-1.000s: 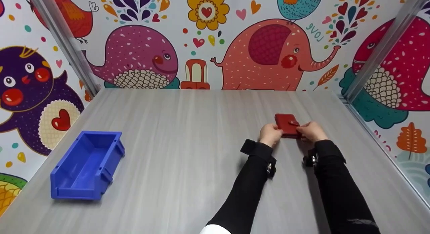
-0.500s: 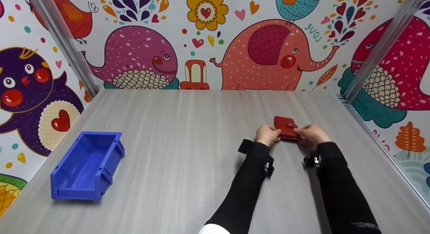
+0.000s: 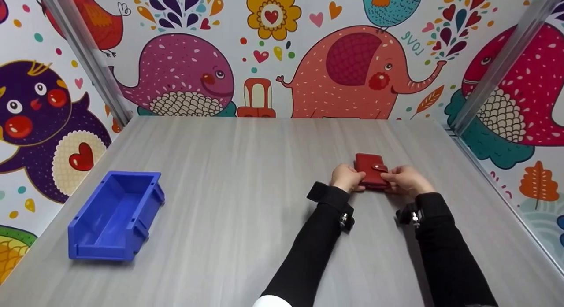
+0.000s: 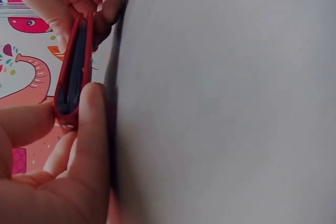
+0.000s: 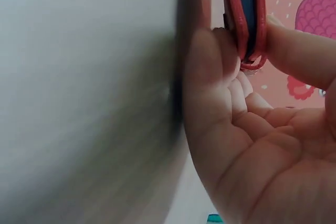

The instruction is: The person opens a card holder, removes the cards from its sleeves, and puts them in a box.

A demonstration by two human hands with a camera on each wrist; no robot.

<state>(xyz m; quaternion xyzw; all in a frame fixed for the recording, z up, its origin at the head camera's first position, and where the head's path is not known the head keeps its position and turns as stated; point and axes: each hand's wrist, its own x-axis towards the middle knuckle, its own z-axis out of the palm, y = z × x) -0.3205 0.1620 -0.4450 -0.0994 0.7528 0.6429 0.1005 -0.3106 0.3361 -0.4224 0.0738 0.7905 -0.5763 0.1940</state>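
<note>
Toward the table's (image 3: 246, 201) far right corner, left hand (image 3: 347, 178) and right hand (image 3: 409, 180) clamp a red wallet (image 3: 370, 168) between thumb and fingers, one each side. Even pressure should keep it level.

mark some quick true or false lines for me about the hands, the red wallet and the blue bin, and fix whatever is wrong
1. The left hand and the right hand both hold the red wallet. True.
2. The red wallet is spread wide open like a book. False: its covers are folded together.
3. The blue bin stands on the table, apart from both hands. True.
4. In the head view, the blue bin is right of the red wallet. False: it is on the left.
5. An elephant is pictured behind the table. True.
</note>
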